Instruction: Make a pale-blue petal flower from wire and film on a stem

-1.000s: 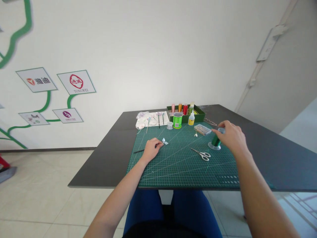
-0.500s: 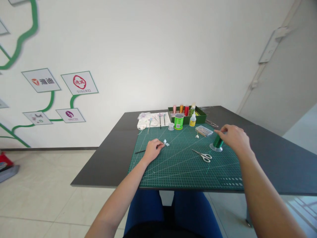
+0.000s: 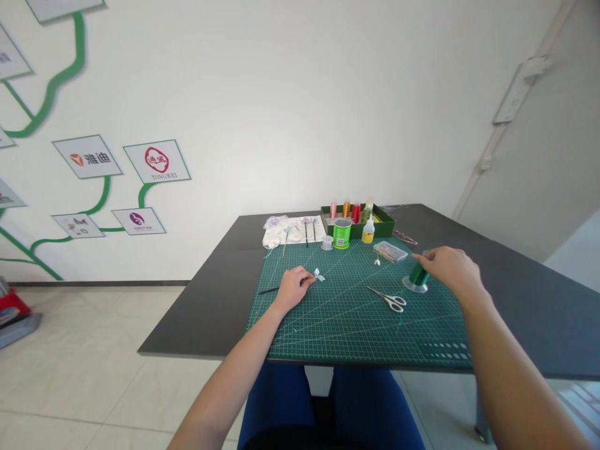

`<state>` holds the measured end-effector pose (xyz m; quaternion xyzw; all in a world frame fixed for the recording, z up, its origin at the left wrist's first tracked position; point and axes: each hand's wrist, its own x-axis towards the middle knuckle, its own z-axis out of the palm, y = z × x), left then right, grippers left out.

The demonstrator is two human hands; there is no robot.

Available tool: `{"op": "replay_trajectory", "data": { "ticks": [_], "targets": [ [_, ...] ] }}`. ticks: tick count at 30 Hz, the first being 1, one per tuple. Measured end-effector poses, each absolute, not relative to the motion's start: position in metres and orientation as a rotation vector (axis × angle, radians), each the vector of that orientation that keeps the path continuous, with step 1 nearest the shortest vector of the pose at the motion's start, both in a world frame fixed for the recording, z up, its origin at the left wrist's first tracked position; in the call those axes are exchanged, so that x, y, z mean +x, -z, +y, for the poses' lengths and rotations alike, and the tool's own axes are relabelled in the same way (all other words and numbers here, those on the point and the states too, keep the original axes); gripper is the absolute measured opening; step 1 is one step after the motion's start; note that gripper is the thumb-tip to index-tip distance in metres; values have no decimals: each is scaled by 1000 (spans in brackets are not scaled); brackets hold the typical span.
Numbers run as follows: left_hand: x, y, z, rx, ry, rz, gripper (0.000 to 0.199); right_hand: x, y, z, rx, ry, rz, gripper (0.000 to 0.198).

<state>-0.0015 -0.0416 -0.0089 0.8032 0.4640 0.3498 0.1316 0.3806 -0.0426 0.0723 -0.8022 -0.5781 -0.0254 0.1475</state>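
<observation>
My left hand [image 3: 296,287] rests on the green cutting mat [image 3: 337,325] with its fingers pinched. In that pinch is a small flower piece with pale white-blue petals [image 3: 319,275], which show beyond the fingertips. A thin dark stick [image 3: 269,290] comes out on the other side of the same hand. Over at the right, my right hand [image 3: 450,270] has its fingers closed at the top of a spool of green thread [image 3: 419,275], which stands on its clear flange. Between the hands lie white-handled scissors [image 3: 392,301], blades towards the left. Thread between the hands cannot be made out.
Behind the mat, a green box [image 3: 384,226] holds several colored spools. Before it stand a green tin [image 3: 342,234], a glue bottle [image 3: 368,231] and a small white spool [image 3: 327,243]. A clear case [image 3: 390,251] lies near the green thread. Flower sticks lie on a white cloth [image 3: 276,236].
The whole view has shifted slightly, so everything appears a little lower and farther right. Both hands keep nearly the same places on the mat and the same grips.
</observation>
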Motion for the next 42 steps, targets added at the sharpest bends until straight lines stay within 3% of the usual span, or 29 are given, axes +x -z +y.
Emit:
{"op": "replay_trajectory", "data": {
  "ticks": [10, 20, 28, 42],
  "targets": [
    [-1, 11, -41, 2352, -961, 1390, 18, 366, -100, -64, -2262, 227, -1556, 40],
    [0, 11, -43, 2318, -978, 1377, 20, 364, -130, -71, -1743, 640, -1429, 43],
    [1, 12, -44, 2398, -847, 1362, 20, 347, -159, -75, -1364, 509, -1363, 43],
    [0, 18, -45, 2595, -695, 1321, 22, 331, -158, -77, -1372, 389, -1584, 50]
  ]
}}
